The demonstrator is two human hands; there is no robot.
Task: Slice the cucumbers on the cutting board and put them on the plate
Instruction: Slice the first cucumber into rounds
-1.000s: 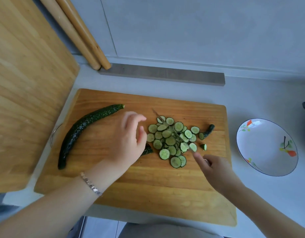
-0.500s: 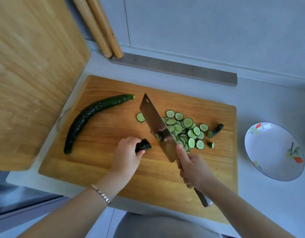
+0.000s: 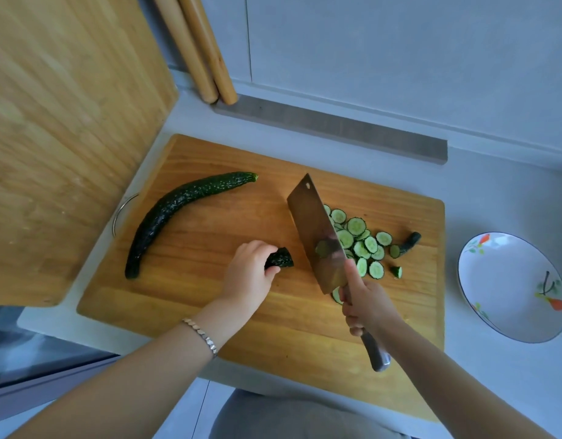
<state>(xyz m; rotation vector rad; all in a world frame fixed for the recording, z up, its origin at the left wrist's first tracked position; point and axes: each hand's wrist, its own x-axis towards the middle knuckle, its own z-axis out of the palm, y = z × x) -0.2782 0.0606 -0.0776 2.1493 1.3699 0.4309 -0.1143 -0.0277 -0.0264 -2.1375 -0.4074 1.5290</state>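
Pinching a short, dark cucumber stub point(image 3: 281, 258) in the left hand point(image 3: 248, 274), fingers curled over it, near the middle of the cutting board point(image 3: 210, 312). Gripping a cleaver point(image 3: 314, 229) by its handle in the right hand point(image 3: 366, 307), forefinger laid up the blade, flat face tilted toward the camera, just right of the stub and apart from it.

Stuck to the blade's face, one slice point(image 3: 322, 248). Behind and right of the steel, a heap of cucumber slices point(image 3: 357, 239): more than a dozen, partly hidden by the blade, so not exactly countable. Past the heap, one stem end point(image 3: 409, 242) and one small cut bit point(image 3: 397, 271). On the board's left side, one whole cucumber point(image 3: 178, 213), curved and uncut.

Right of the board and apart from it, one flower-patterned plate point(image 3: 507, 280). On the left wrist, one bracelet point(image 3: 203, 335).

At the left, a second wooden board point(image 3: 67, 122), leaning. At the back, two wooden rods point(image 3: 197, 49) propped against the wall point(image 3: 400, 58), and one grey strip point(image 3: 330, 128) beside their feet. Under everything, a pale grey counter point(image 3: 495, 185).
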